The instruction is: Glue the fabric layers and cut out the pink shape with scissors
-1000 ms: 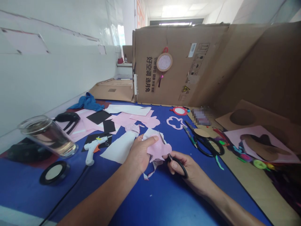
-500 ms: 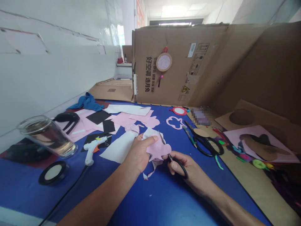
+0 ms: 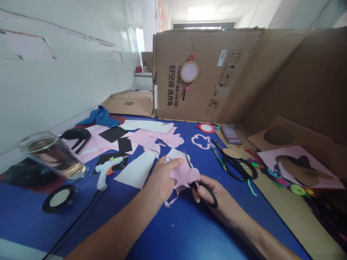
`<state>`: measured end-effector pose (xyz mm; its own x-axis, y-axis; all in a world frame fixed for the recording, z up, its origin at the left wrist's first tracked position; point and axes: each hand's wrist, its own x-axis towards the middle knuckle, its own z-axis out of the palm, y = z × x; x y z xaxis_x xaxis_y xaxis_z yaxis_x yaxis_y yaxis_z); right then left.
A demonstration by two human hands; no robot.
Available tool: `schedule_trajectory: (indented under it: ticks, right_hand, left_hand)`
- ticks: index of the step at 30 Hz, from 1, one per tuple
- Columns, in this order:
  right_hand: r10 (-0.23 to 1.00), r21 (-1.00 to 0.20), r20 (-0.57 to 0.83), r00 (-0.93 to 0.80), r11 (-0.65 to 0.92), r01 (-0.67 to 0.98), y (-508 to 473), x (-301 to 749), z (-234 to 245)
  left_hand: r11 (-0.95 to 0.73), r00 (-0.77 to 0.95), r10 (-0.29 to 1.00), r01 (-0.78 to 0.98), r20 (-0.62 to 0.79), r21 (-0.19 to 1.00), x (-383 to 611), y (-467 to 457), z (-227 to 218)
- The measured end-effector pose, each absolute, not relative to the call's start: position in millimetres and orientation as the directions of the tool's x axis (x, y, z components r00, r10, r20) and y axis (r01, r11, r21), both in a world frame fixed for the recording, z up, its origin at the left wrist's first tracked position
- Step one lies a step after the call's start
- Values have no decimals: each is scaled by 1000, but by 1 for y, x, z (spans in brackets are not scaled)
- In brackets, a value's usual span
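My left hand [image 3: 164, 177] is closed on a pink paper cutout [image 3: 182, 174] with rounded lobes, its thumb lying on top. A piece of white material [image 3: 173, 154] lies against the back of the cutout, and a narrow strip [image 3: 173, 199] dangles below it. My right hand [image 3: 207, 189] is closed on a pair of black-handled scissors [image 3: 213, 196]. One slim blade points up along the right edge of the cutout; the other is mostly hidden. A white sheet [image 3: 136, 169] lies on the table just left of my left hand.
A white glue gun [image 3: 104, 172] with a cord, a glass of liquid [image 3: 54, 157] and a round black-rimmed item [image 3: 60, 198] are at left. Larger black scissors [image 3: 238, 168] and pink flower outline [image 3: 202, 141] lie at right. A cardboard panel [image 3: 206, 90] stands behind.
The cutout and both hands have shifted slightly right. The scissors' blade still stands along the cutout's right edge, and both grips stay the same.
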<state>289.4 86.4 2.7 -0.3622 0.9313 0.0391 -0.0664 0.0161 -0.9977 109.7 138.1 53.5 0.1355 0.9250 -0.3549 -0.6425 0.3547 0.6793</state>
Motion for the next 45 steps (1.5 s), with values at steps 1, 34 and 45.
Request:
schedule_trajectory:
  ticks: [1, 34, 45]
  right_hand:
    - [930, -997, 40, -364, 14, -75, 86, 289, 3]
    - [933, -998, -14, -359, 7, 57, 86, 297, 17]
    - [928, -999, -1, -373, 12, 32, 88, 298, 18]
  left_hand:
    - [352, 137, 926, -644, -351, 679, 110, 138, 53]
    - [299, 169, 954, -591, -248, 749, 102, 142, 56]
    - [301, 233, 951, -566, -202, 767, 103, 142, 56]
